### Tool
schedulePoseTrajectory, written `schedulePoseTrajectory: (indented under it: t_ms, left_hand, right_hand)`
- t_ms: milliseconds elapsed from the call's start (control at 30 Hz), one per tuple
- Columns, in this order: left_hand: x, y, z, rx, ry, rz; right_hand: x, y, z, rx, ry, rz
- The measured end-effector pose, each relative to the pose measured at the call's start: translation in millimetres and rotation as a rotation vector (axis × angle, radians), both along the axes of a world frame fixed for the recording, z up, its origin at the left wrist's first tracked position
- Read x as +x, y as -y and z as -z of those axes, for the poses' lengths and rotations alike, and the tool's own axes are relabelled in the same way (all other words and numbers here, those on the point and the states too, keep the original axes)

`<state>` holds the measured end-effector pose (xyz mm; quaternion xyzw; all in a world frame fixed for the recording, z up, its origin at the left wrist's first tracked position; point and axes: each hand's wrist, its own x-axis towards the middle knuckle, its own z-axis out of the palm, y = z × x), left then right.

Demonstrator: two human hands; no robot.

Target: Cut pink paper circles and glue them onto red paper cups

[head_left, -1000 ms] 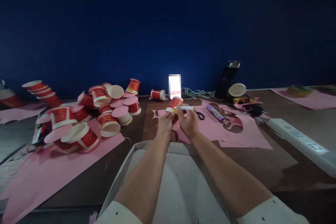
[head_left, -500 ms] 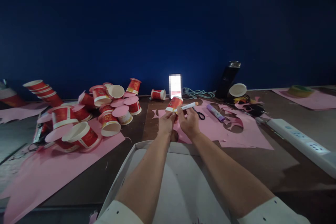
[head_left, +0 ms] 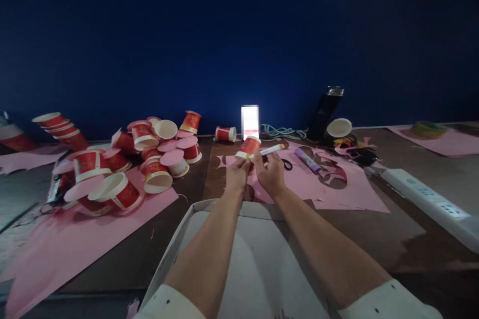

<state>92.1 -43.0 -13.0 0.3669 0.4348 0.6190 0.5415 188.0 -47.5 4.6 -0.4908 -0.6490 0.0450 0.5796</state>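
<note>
My left hand holds a small red paper cup by its rim, tilted with its base pointing away from me. My right hand grips a white glue stick with an orange tip, whose near end rests against the cup's rim. Both hands hover over a pink paper sheet with cut-out holes. Black scissors and a purple tube lie on that sheet just beyond my right hand.
A heap of red paper cups with pink discs sits on pink paper at left. A white cardboard tray lies under my forearms. A lit phone, a dark flask, cables and a white power strip stand at the back and right.
The glue stick's orange tip has swung upward and slightly right while its near end stays at the cup rim. The cup and left hand have barely moved.
</note>
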Motion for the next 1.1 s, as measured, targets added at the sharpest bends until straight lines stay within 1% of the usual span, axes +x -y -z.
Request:
schedulePoseTrajectory:
  t_ms: [133,233,367,433,533,633,700,800,933,1100]
  left_hand:
    - [-0.1,-0.5,-0.8,0.003,-0.001,-0.012]
    - [-0.3,-1.4,-0.1,0.0,0.013,-0.006]
    - [-0.3,-2.2,1.1,-0.014,0.029,-0.01]
    - [-0.3,-1.4,-0.5,-0.015,0.047,-0.003]
    - [-0.4,2.1,-7.5,-0.044,0.178,0.025]
    - [-1.0,6.5,-16.6,-0.114,0.371,0.01]
    - [-1.7,8.2,-20.7,-0.142,0.462,-0.006]
    - [-3.2,8.6,-22.3,-0.15,0.534,0.013]
    - [-3.9,7.7,-19.7,-0.136,0.551,0.049]
    - [-1.8,8.4,-16.8,-0.085,0.513,0.085]
  right_hand:
    - [0.2,-0.7,0.5,0.03,0.006,-0.006]
    - [0.0,-1.0,1.0,0.017,0.019,-0.021]
    - [-0.6,-1.2,1.5,0.035,0.004,0.015]
    - [-0.5,-1.2,0.7,0.051,-0.007,0.007]
    - [0.9,-2.1,-1.6,0.06,-0.101,-0.02]
    - [4.2,-4.4,-3.3,0.08,-0.221,0.021]
    - [6.0,-6.1,-3.3,0.086,-0.249,0.04]
    - [6.0,-6.5,-2.6,0.09,-0.24,0.022]
    - [1.8,-3.0,-2.3,0.089,-0.196,-0.032]
    - [-0.6,0.1,-2.1,0.102,-0.122,-0.078]
